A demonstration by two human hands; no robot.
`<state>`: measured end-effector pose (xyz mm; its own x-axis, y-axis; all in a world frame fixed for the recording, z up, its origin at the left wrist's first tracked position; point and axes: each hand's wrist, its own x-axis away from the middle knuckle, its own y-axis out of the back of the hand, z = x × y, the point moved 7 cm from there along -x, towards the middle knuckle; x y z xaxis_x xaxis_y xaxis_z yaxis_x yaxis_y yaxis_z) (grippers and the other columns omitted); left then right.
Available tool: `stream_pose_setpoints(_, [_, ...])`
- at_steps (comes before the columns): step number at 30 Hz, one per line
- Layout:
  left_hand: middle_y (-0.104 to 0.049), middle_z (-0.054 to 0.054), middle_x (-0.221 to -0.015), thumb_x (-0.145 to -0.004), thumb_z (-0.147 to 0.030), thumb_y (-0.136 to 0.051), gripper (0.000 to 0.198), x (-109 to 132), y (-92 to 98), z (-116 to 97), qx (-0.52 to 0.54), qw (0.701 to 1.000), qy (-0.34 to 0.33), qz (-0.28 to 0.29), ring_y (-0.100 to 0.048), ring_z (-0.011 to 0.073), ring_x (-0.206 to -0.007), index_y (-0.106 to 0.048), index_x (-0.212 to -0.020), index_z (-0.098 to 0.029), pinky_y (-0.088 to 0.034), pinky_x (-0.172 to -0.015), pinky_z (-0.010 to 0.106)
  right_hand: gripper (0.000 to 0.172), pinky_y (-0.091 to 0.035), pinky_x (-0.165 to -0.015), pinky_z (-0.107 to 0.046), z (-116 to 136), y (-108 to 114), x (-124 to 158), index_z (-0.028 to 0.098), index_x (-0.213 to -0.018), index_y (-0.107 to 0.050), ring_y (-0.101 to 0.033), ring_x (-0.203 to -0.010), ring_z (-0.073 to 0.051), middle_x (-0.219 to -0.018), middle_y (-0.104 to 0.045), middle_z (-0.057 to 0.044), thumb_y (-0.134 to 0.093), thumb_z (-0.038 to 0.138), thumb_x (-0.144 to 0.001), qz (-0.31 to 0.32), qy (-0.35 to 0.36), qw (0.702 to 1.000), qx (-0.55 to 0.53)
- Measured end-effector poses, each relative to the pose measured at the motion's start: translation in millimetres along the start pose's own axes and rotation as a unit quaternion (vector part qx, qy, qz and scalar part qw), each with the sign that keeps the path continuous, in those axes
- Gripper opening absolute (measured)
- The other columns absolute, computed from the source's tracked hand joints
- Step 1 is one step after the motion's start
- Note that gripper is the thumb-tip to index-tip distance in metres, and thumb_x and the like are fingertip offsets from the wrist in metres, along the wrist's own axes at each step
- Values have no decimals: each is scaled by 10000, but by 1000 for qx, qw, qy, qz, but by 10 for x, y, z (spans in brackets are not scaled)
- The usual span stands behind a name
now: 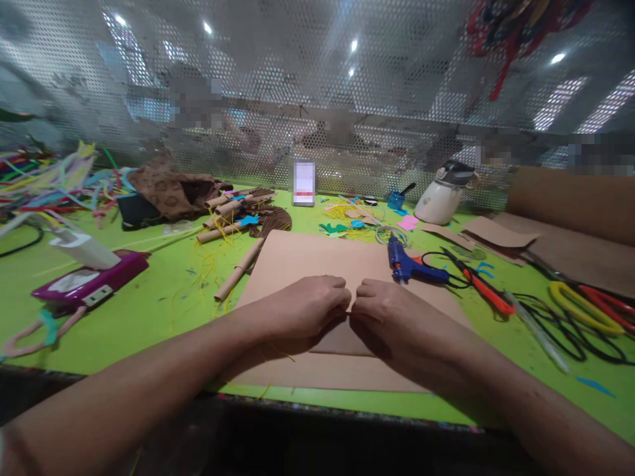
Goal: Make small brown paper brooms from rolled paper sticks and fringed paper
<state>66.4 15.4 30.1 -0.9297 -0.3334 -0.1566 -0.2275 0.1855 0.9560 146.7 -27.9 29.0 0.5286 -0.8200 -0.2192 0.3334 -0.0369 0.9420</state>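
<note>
My left hand [317,301] and my right hand [380,307] meet knuckle to knuckle over the middle of a large brown sheet of card [307,254]. Both are closed, with the fingertips curled down on a smaller piece of brown card [342,342] that lies on the sheet. Its far part is hidden beneath the hands. Just beyond my right hand, a blue hot glue gun [409,264] rests on the sheet with its nozzle pointing away.
To the right lie a red-handled cutter [489,291], a clear stick [538,330] and scissors [588,307]. Rolled brown paper tubes [241,268] and a purple power bank [92,281] are at left. A phone [304,182] and a white flask [441,198] stand at the back.
</note>
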Motion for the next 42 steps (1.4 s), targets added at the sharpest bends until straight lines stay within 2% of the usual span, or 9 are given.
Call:
stream_pose_setpoints(4, [-524, 39, -782, -816, -195, -542, 74, 26, -14, -17, -30, 999, -13, 8, -483, 167, -685, -539, -745, -174, -372, -618, 274, 210, -346, -609, -267, -28, -5, 2, 161, -663, -568, -458, -643, -127, -727, -545, -34, -513, 76, -848, 6, 7, 1000, 17])
stream_pose_setpoints(9, [-537, 34, -795, -790, -207, -567, 41, 49, 22, -4, -31, 999, 9, 23, -491, 170, -691, -548, -802, -173, -365, -596, 270, 191, -339, -608, -263, -76, -31, 20, 162, -669, -558, -455, -662, -128, -736, -530, -26, -534, 74, -837, 16, 1, 999, 29])
stream_pose_setpoints(12, [-552, 27, -797, -817, -183, -518, 32, 75, 39, 25, -24, 999, 30, 21, -496, 161, -696, -549, -825, -176, -352, -588, 262, 193, -340, -621, -261, -64, -4, 44, 163, -671, -542, -459, -682, -130, -740, -524, -23, -530, 55, -830, 15, 3, 1000, 23])
stream_pose_setpoints(15, [-561, 21, -773, -867, -189, -449, 118, 101, 51, 67, -23, 998, 53, 20, -492, 151, -676, -544, -797, -181, -333, -573, 261, 198, -333, -613, -259, -59, 29, 67, 161, -674, -530, -455, -681, -129, -737, -521, -23, -515, 43, -832, 5, 3, 1000, 19])
stream_pose_setpoints(23, [-577, 13, -746, -861, -188, -444, 133, 155, 102, 116, -47, 995, 80, 34, -485, 140, -613, -546, -775, -188, -282, -511, 272, 196, -330, -602, -258, -131, 6, 92, 167, -682, -507, -444, -677, -129, -751, -507, -22, -499, 53, -841, 7, -11, 1000, 9])
stream_pose_setpoints(27, [-567, 20, -732, -861, -191, -457, 141, 148, 109, 79, -64, 995, 58, 41, -482, 147, -606, -549, -754, -184, -308, -523, 281, 215, -321, -598, -258, -187, -23, 116, 171, -650, -492, -433, -671, -126, -731, -500, -11, -516, -14, -756, 22, -13, 999, 20])
stream_pose_setpoints(34, [-568, 36, -762, -808, -148, -524, 84, 124, 73, -2, -99, 994, -5, 38, -503, 171, -657, -541, -733, -181, -371, -584, 296, 205, -337, -615, -294, -237, -72, 176, 178, -675, -501, -448, -695, -152, -744, -515, -33, -496, 51, -837, -23, 4, 997, 69])
stream_pose_setpoints(38, [-579, 47, -764, -839, -179, -496, 106, 123, 20, -19, -138, 990, -23, 5, -515, 185, -675, -564, -759, -176, -387, -639, 319, 174, -357, -647, -328, -208, -109, 199, 176, -711, -526, -454, -739, -183, -754, -528, -48, -489, 72, -845, -10, 31, 993, 112])
stream_pose_setpoints(42, [-577, 54, -756, -830, -177, -505, 98, 132, -2, -33, -139, 990, -28, -5, -521, 189, -672, -569, -756, -173, -399, -650, 327, 168, -372, -656, -350, -173, -113, 238, 167, -742, -555, -454, -760, -205, -769, -538, -71, -471, 61, -841, -11, 54, 989, 134])
